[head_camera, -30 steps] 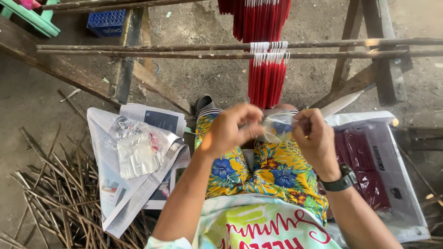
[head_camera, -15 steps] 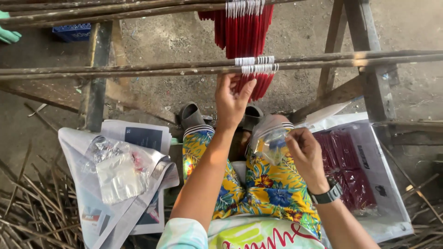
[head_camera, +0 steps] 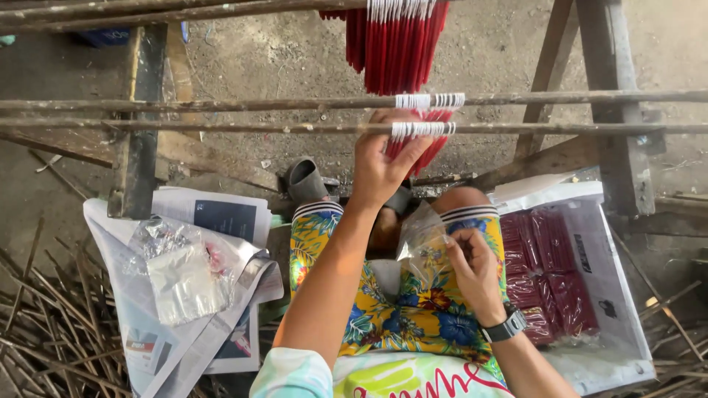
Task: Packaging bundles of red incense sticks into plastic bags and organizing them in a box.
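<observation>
Left hand [head_camera: 383, 166] covers the lower ends of the red sticks [head_camera: 413, 140], so whether its fingers pinch them can't be told. The upper red stick bundle [head_camera: 398, 40] runs off the top edge. Right hand [head_camera: 476, 269] sits behind a clear plastic bag [head_camera: 420, 236], its fingertips blurred. The white box [head_camera: 612, 295] has its near corner cut off.

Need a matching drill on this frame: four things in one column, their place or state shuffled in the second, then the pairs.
1. left hand
2. right hand
3. clear bags
4. packed red bundles

A. lying in the white box
B. holding a clear bag over the lap
C. reaching up to the hanging red sticks
D. lying on the newspaper

Pairs: 1-C, 2-B, 3-D, 4-A
</observation>
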